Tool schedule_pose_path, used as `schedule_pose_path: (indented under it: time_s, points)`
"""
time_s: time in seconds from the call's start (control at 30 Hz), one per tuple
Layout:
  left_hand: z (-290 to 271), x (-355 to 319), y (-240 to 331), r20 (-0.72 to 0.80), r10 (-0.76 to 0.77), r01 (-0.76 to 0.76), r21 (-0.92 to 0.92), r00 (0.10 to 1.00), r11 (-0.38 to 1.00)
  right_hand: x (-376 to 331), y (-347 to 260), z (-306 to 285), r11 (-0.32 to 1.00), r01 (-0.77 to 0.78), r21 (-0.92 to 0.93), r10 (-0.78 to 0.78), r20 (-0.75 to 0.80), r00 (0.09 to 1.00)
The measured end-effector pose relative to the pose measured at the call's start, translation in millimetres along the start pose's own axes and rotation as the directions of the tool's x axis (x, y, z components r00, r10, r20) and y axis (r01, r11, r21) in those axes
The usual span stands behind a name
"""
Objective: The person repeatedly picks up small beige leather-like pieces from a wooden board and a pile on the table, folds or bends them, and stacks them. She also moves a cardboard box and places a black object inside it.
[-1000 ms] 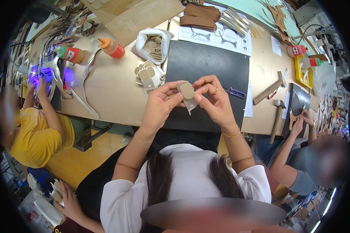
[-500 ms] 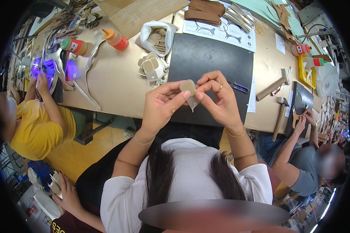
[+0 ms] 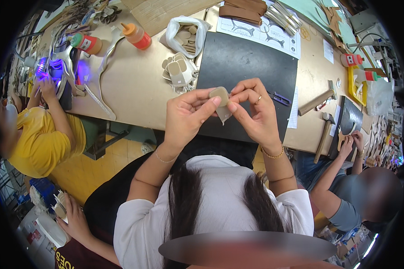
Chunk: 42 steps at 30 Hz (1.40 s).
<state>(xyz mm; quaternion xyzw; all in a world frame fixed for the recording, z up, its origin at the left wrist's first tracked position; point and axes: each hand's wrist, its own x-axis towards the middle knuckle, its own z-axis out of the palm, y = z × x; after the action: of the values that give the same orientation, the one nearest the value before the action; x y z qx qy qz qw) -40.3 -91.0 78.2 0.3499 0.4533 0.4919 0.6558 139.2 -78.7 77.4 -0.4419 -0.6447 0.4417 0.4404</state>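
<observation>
Above the near part of a black mat (image 3: 249, 62), my left hand (image 3: 186, 116) holds a small beige pad (image 3: 220, 95) with rounded corners, its thumb pressed on the front. A pale, pointed flap hangs below the pad. My right hand (image 3: 255, 110) pinches the right edge of this same piece between thumb and forefinger, the other fingers curled; the exact grip point is partly hidden. Left of the mat lies a pile of similar beige-and-white pieces (image 3: 179, 71). Behind it stands a white plastic bag (image 3: 169, 33) filled with beige pads (image 3: 187, 39).
Purple thread snips (image 3: 280, 98) lie at the mat's right edge, a wooden roller (image 3: 316, 102) and a hammer (image 3: 324, 136) farther right. Orange-capped (image 3: 139, 38) and green-capped (image 3: 87, 44) bottles stand left. Brown strips (image 3: 242, 10) lie at the back. Co-workers sit on both sides.
Both hands stay on the beige pad, which has tilted slightly. The table has shifted a little in view.
</observation>
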Motion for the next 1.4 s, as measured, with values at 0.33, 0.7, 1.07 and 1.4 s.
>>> schedule_pose_path:
  time_s: [0.33, 0.7, 1.07, 1.4]
  points:
    - [-1, 4, 1, 0.015, -0.008, 0.008, -0.034, 1.0, 0.999, -1, 8, 0, 0.989, -0.058, 0.136, 0.06, -0.012, 0.998]
    - [3, -9, 12, 0.046, 0.005, -0.007, 0.047, 0.999, 0.999, 7, 1, 2, 0.957, -0.149, 0.25, 0.136, 0.069, 0.988]
    - [9, -15, 14, 0.05, 0.069, -0.074, 0.094, 0.996, 0.993, 6, 4, 2, 0.974, -0.106, 0.199, 0.097, 0.055, 0.994]
    - [4, -12, 11, 0.043, -0.059, 0.06, -0.007, 0.997, 0.998, 4, 2, 5, 0.937, -0.178, 0.301, 0.187, -0.001, 0.982]
